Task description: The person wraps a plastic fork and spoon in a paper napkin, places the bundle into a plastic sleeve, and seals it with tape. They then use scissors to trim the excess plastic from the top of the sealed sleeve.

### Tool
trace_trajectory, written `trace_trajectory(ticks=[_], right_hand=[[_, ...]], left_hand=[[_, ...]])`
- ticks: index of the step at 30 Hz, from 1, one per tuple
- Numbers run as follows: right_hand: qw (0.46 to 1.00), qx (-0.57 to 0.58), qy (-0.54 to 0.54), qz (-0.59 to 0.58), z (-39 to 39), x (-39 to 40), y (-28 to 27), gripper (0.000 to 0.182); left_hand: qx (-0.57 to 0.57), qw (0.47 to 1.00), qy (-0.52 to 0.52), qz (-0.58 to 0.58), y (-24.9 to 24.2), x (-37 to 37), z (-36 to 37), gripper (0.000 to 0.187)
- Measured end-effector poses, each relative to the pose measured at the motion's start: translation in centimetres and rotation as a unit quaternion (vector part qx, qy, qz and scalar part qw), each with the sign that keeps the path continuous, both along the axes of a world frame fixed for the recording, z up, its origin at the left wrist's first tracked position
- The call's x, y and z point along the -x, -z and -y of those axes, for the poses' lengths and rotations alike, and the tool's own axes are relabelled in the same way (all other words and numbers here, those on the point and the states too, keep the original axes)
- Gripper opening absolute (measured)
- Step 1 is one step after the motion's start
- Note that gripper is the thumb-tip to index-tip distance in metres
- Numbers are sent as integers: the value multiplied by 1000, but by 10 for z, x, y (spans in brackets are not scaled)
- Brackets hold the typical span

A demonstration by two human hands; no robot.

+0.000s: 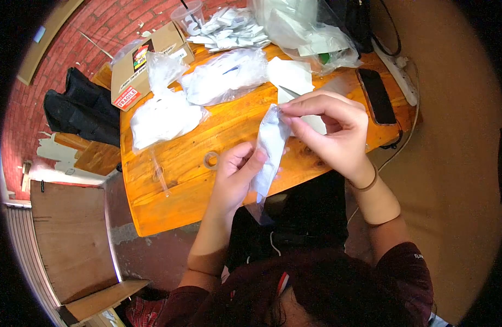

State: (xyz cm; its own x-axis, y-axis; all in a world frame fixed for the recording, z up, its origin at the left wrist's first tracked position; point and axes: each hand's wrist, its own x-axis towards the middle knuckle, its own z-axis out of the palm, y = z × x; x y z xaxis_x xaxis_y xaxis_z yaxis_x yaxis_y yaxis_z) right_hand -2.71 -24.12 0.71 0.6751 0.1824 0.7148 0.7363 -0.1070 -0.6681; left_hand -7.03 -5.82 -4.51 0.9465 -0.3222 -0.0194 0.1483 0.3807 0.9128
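A long, flat white packet [270, 143] with a textured, quilted-looking surface is held up over the front of the wooden table. My left hand [234, 173] grips its lower left edge, thumb pressed flat on the face. At the top corner, my right hand [330, 121] pinches the packet between thumb and fingertips. Behind the right hand lie white paper pieces [290, 75], partly covered by it. A small roll of tape [210, 159] rests on the table just left of my left hand.
Plastic bags with white contents [166, 120] lie left of centre on the table [174, 210]. Farther back are a cardboard box [147, 68], a heap of small white packets [232, 28], a plastic cup [188, 16] and a big clear bag [300, 27]. A phone [377, 95] and power strip [397, 76] lie right.
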Motion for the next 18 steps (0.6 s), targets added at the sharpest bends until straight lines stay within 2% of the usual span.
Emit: trace_trajectory(ticks=[3, 6, 12, 18], right_hand=[[1000, 14, -2, 2, -1, 3, -2, 11], [1000, 23, 8, 18, -3, 4, -4, 11], [998, 50, 27, 18, -6, 7, -4, 10], [992, 125, -1, -18, -6, 11, -7, 10]], left_hand=[[-75, 995, -27, 52, 7, -3, -5, 33], [-84, 988, -99, 86, -1, -1, 6, 27], [-96, 974, -153, 138, -7, -4, 14, 26], [-29, 967, -182, 175, -9, -4, 24, 30]])
